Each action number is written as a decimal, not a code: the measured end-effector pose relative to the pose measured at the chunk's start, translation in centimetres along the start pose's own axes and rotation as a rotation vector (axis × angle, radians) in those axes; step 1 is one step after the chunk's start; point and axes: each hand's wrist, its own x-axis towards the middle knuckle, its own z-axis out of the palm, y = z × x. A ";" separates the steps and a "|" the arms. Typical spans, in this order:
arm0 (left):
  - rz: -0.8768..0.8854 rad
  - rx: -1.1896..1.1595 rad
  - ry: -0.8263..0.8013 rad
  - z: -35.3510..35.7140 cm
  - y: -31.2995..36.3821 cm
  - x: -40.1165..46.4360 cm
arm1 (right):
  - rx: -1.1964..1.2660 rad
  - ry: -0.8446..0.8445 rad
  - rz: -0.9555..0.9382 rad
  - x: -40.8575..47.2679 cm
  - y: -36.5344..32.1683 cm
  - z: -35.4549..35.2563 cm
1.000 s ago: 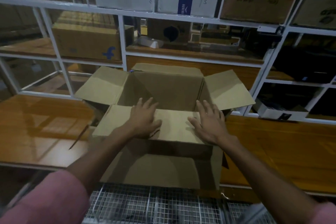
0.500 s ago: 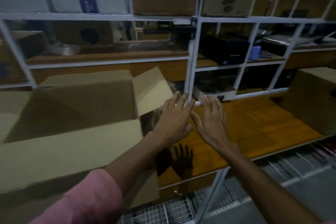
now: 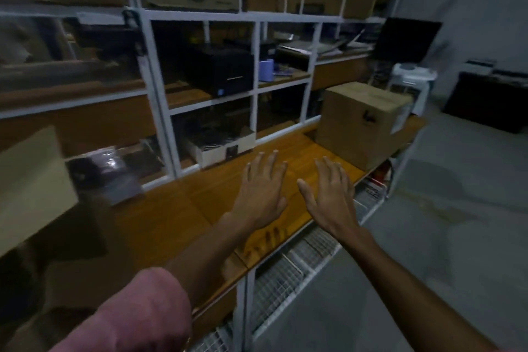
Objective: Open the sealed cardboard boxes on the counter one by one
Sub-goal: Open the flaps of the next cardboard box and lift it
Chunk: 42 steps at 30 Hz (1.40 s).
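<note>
Cardboard box (image 3: pixel 363 120) upright, seemingly sealed; hands (image 3: pixel 294 188) apart

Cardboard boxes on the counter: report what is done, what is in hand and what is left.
Done: the opened box at the left edge has a flap folded out. In hand: nothing; the left hand and right hand hover open-fingered above the wooden counter, pointing towards the closed box. Left: that box, its top flaps shut, near the counter's far end.

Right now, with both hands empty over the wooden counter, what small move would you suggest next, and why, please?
Probably reach both hands forward to the closed brown cardboard box at the counter's far end. Its top flaps look shut, and the left hand and right hand hover open, short of it.
</note>
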 end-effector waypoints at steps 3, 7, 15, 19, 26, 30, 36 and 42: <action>0.045 -0.014 -0.005 1.8 1.1 4.0 | -0.030 0.002 0.046 2.1 2.9 0.2; 0.097 -0.048 -0.011 4.9 1.8 9.8 | -0.085 0.015 0.087 5.3 6.8 0.9; 0.175 -0.059 0.012 8.8 2.3 20.8 | -0.164 0.063 0.194 13.2 12.3 1.7; 0.200 -0.076 -0.012 10.5 2.6 25.1 | -0.194 0.048 0.240 15.9 15.0 2.5; 0.245 -0.094 0.003 16.1 3.6 33.4 | -0.238 0.046 0.250 22.3 21.7 5.2; 0.260 -0.108 0.011 20.7 5.7 39.9 | -0.227 0.078 0.205 27.8 27.1 7.1; 0.287 -0.078 0.018 25.2 9.5 50.1 | -0.184 0.123 0.158 36.7 35.0 8.5; 0.274 -0.140 0.009 27.4 12.9 57.3 | -0.306 0.079 0.149 43.2 41.7 9.4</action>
